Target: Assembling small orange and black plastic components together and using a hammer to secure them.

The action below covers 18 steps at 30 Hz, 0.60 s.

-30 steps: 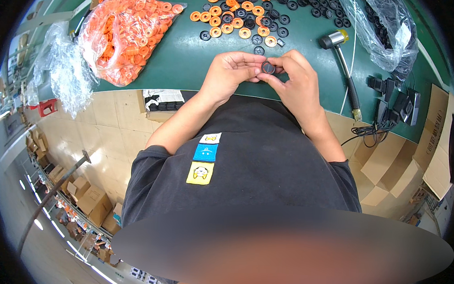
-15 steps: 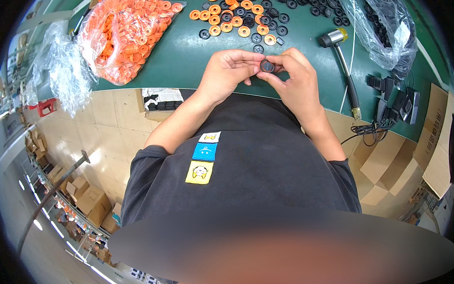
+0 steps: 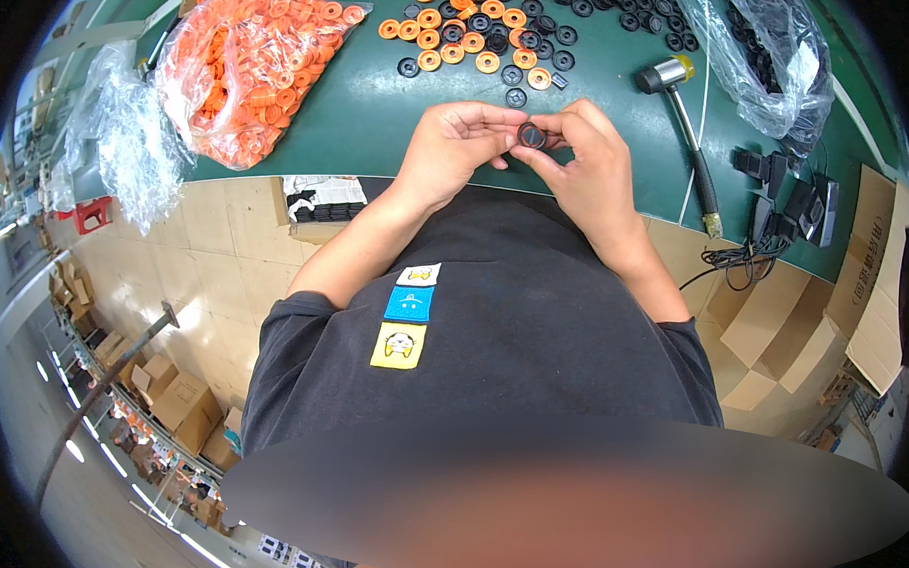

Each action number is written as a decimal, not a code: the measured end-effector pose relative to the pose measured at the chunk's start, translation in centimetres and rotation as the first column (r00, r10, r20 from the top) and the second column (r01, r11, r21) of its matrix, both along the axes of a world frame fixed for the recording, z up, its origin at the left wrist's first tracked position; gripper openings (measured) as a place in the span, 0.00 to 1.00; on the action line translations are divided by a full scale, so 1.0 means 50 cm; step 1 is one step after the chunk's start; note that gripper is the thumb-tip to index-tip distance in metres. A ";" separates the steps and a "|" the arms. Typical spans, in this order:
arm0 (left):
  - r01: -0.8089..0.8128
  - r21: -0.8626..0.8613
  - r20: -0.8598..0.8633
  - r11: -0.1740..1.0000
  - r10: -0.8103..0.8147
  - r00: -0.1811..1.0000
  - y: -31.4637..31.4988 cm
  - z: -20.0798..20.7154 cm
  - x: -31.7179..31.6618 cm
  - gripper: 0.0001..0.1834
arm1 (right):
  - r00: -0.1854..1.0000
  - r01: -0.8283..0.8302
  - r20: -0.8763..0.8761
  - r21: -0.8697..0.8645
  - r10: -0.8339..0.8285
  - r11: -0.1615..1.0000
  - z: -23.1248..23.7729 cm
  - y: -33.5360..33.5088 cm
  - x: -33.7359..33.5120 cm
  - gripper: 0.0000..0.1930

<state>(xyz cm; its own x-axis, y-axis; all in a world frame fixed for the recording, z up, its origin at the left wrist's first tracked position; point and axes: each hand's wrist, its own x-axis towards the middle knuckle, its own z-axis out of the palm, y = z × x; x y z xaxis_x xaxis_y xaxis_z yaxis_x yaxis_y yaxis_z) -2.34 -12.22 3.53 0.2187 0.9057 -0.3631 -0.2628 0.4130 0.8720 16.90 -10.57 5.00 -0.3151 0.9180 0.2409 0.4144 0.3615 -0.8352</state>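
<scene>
Between my two hands, just over the near edge of the green table, is a small round black disc-shaped part. My right hand pinches it between thumb and fingers. From the other side my left hand has its thumb and fingertips closed at the disc's rim. Beyond my fingers lie loose orange wheel-like discs and black wheel-like discs, spread over the table, some overlapping.
A clear bag of orange discs lies at the left, beside crumpled plastic. To the right are a mallet, a clear bag with black parts, and black adapters with cables. Open cardboard boxes stand below the right edge.
The black disc has tilted slightly in my fingers, so its face shows at another angle. Both hands stay in nearly the same place.
</scene>
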 end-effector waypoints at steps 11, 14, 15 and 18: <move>0.019 -0.018 0.000 1.000 -0.019 1.000 -0.007 -0.005 0.000 0.13 | 0.999 0.042 0.004 -0.025 -0.042 0.999 -0.002 -0.014 -0.005 0.16; -0.023 -0.014 0.035 1.000 0.024 0.999 -0.006 0.000 0.003 0.13 | 0.999 0.033 -0.013 0.010 -0.033 0.999 -0.008 -0.008 -0.001 0.16; -0.012 -0.002 0.037 1.000 0.012 0.999 -0.004 0.003 0.002 0.12 | 0.999 0.032 -0.012 0.010 -0.032 0.999 -0.007 -0.008 -0.001 0.16; -0.003 0.030 0.014 1.000 0.002 1.000 -0.001 -0.004 0.006 0.12 | 1.000 0.015 -0.011 0.003 -0.015 1.000 -0.004 -0.008 0.000 0.15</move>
<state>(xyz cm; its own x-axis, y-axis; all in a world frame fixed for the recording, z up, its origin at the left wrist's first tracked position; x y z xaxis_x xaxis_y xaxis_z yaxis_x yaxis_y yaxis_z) -2.06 -12.29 3.33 0.2211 0.9166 -0.3332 -0.2757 0.3864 0.8801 16.91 -10.95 4.80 -0.2988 0.9218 0.2469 0.4108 0.3578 -0.8386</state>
